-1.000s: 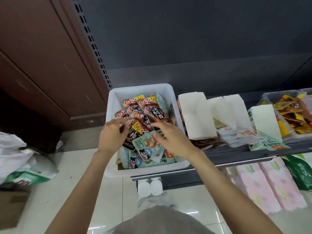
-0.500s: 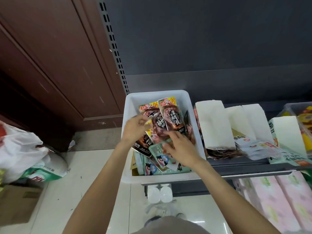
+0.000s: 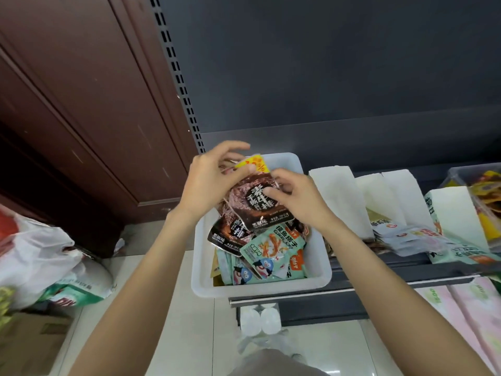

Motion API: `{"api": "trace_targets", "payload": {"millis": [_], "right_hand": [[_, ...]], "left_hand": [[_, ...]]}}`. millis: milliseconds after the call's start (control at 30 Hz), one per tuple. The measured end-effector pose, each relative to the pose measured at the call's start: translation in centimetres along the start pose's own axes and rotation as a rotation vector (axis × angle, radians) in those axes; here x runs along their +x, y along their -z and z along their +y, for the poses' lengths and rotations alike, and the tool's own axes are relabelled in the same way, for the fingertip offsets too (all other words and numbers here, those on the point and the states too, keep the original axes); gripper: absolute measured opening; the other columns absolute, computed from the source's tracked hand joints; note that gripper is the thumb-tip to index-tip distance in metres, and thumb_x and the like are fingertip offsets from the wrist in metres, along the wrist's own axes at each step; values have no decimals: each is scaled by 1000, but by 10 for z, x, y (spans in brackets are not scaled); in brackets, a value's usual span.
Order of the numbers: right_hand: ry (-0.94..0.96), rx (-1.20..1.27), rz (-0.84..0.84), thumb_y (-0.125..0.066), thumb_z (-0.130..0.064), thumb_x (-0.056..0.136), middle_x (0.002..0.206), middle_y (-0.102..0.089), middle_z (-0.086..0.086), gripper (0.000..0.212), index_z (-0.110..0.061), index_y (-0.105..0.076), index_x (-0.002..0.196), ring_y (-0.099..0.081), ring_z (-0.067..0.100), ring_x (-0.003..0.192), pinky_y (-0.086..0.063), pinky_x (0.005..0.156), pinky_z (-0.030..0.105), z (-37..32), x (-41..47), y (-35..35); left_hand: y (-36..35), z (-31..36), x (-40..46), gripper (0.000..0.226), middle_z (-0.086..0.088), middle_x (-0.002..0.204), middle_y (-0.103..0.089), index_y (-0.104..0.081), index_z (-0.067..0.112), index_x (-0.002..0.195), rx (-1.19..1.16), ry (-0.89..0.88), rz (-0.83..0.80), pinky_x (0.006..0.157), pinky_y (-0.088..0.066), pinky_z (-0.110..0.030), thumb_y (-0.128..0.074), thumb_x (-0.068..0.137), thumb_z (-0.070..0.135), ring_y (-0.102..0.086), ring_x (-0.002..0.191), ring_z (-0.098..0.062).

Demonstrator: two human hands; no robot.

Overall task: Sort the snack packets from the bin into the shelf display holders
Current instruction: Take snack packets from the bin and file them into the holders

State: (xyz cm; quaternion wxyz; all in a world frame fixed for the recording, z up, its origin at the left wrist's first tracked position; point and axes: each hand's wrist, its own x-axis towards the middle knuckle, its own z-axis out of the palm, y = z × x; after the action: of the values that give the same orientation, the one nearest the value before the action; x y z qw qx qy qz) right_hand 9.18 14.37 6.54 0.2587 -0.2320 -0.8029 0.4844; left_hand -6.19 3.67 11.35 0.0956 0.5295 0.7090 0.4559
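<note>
We hold a small stack of dark packets (image 3: 254, 204) above the far end of the bin (image 3: 317, 264), both hands on it. Our left hand (image 3: 208, 183) curls round the stack's left edge, thumb lying across the yellow top strip of the front packet. Our right hand (image 3: 295, 199) pinches the right edge, thumb pressed on the printed face. How many packets are in the stack we cannot tell; at least one more dark packet (image 3: 230, 236) shows below and behind the front one, and whether it is in our grip or lying on the pile is unclear.

More packets lie loose in the bin, with green packets (image 3: 273, 249) on top at the near end. The white holders (image 3: 336, 196) stand on the shelf (image 3: 379, 270) just right of the bin, some with packets already spilling from their fronts.

These look like light foil pouches: flat, glossy, floppy, with crimped seams. We judge them slippery against each other, so a loose stack will fan out or shed its lower packets if we grip one edge only. The best hold seems to be across both side seams, thumbs on the face and fingers behind, squeezing the stack flat. The contents look soft and not fragile, so firm pressure should do no harm. Squaring the edges before moving to a holder should help the stack slide in together.
</note>
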Motion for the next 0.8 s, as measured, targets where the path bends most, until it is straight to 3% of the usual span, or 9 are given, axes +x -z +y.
{"api": "trace_targets", "payload": {"millis": [100, 200, 367, 433, 500, 567, 633, 733, 800], "right_hand": [[-129, 230, 173, -64, -10, 89, 99, -69, 2, 7, -14, -63, 94, -65, 15, 95, -55, 79, 31, 10, -11, 20], [-192, 349, 276, -61, -9, 90, 96, -69, -1, 12, -20, -60, 88, -65, 15, 96, -54, 74, 29, 19, -24, 44], [-227, 289, 298, -63, -9, 89, 97, -69, 3, 8, -16, -60, 89, -64, 20, 98, -55, 76, 32, 32, -45, 78], [-219, 253, 367, -64, -12, 89, 97, -68, 4, 8, -17, -60, 94, -64, 23, 99, -54, 81, 36, 36, -54, 92], [-204, 258, 478, -65, -13, 89, 95, -68, 5, 16, -14, -60, 105, -65, 20, 95, -54, 78, 31, 39, -63, 108], [-192, 227, 564, -63, -10, 90, 96, -68, 7, 20, -11, -59, 109, -65, 16, 91, -53, 72, 24, 41, -71, 125], [-196, 138, 596, -62, -8, 90, 97, -68, 9, 13, -9, -60, 103, -64, 16, 89, -53, 70, 27, 46, -75, 140], [-211, 43, 612, -62, -11, 91, 95, -68, 10, 8, -8, -59, 98, -66, 20, 88, -58, 76, 37, 55, -76, 154], [-229, -6, 603, -62, -12, 90, 92, -68, 5, 7, -9, -60, 95, -67, 15, 85, -58, 79, 36, 63, -77, 158]], "left_hand": [[-12, -5, 2, 36, 15, 99, -67, -61, 24, 114, -119, 148, -43, 80, -48, -12, -71, 81, 32, -62, 88, 6], [-33, -3, 4, 21, 12, 93, -68, -65, 23, 105, -242, 213, -160, 81, -48, -15, -68, 84, 24, -63, 85, 6], [-79, 22, 16, 7, 11, 84, -69, -69, 24, 89, -353, 159, -246, 69, -48, -15, -69, 83, 19, -63, 77, 0], [-98, 30, 21, 5, 4, 81, -70, -72, 16, 86, -305, 94, -229, 70, -47, -16, -70, 83, 19, -61, 73, -2], [-116, 39, 26, 6, 3, 82, -70, -72, 20, 87, -270, 44, -227, 70, -46, -15, -72, 82, 22, -61, 75, -3], [-133, 48, 29, 5, 9, 79, -69, -72, 22, 87, -280, 7, -225, 68, -44, -10, -72, 82, 22, -60, 72, 5], [-148, 56, 32, 4, 15, 76, -66, -72, 20, 85, -248, -40, -185, 65, -39, -5, -72, 82, 22, -58, 69, 10], [-167, 62, 32, 15, 7, 83, -71, -75, 15, 87, -159, -129, -110, 70, -45, -16, -71, 83, 29, -62, 78, -1], [-179, 59, 25, 18, 4, 88, -73, -76, 15, 90, -136, -133, -78, 75, -49, -24, -71, 83, 31, -64, 84, -9]]}}
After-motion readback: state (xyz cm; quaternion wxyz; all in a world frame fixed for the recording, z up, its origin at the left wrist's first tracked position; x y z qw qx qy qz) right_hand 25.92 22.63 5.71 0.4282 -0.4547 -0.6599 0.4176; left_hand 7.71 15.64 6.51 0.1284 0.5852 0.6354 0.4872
